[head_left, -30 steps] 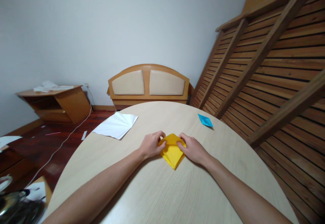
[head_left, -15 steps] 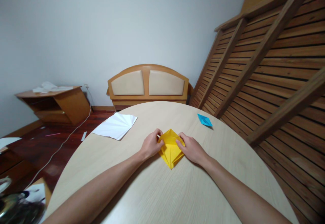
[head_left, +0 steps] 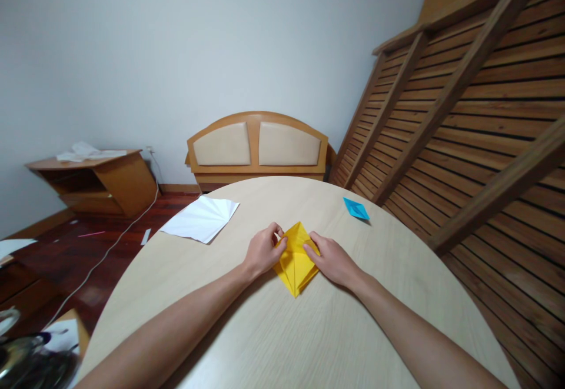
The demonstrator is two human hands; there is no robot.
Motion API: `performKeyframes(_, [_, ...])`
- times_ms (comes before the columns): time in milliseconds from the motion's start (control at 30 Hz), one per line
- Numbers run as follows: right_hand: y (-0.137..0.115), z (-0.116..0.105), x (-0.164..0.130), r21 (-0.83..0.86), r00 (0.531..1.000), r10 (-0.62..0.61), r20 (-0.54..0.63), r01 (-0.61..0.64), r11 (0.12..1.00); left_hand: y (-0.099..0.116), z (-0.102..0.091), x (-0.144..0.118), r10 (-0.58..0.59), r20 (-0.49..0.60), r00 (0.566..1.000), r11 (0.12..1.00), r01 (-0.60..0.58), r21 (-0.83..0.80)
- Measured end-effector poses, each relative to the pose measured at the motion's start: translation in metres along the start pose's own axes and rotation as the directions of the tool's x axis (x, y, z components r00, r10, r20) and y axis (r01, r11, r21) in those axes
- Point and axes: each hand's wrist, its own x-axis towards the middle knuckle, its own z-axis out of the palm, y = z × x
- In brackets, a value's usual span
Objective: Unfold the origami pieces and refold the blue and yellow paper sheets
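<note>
A yellow folded paper, diamond-shaped with several creases and layers, lies between my hands over the round table. Its left corner is pinched by my left hand, thumb on top and fingers curled behind. On the opposite side my right hand grips the right corner, with its thumb pressed on the upper face. The fingers under the paper are mostly hidden. One point of the diamond faces me and the other points away.
Creased white paper lies at the table's left edge. A small blue folded paper sits at the right. Behind the pale table stands a headboard; wooden slats lean at the right.
The yellow paper has turned slightly, its near point shifting a little left and toward me. Its central fold now looks flatter. Both hands keep their grip, and the right thumb has moved slightly left.
</note>
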Motion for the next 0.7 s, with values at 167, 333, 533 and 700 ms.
performKeyframes(167, [-0.0024,0.0013,-0.0002,0.015,0.999,-0.037,-0.001,0.037,0.999,0.0020,-0.0014,-0.0002,0.093,0.015,0.996,0.995,-0.093,-0.031])
performKeyframes(333, [-0.0053,0.0010,-0.0001,0.031,0.999,-0.041,0.004,0.041,0.999,-0.0016,0.0012,-0.0004,0.141,0.030,0.990,0.990,-0.140,-0.026])
performKeyframes(533, [-0.0049,0.0027,0.0000,0.021,0.999,-0.052,0.000,0.052,0.998,0.0009,-0.0014,-0.0025,0.190,0.023,0.982,0.981,-0.189,-0.034])
performKeyframes(700, [-0.0027,0.0028,0.0001,0.025,0.998,-0.063,0.005,0.063,0.998,0.0030,-0.0049,-0.0028,0.181,0.037,0.983,0.982,-0.178,-0.066])
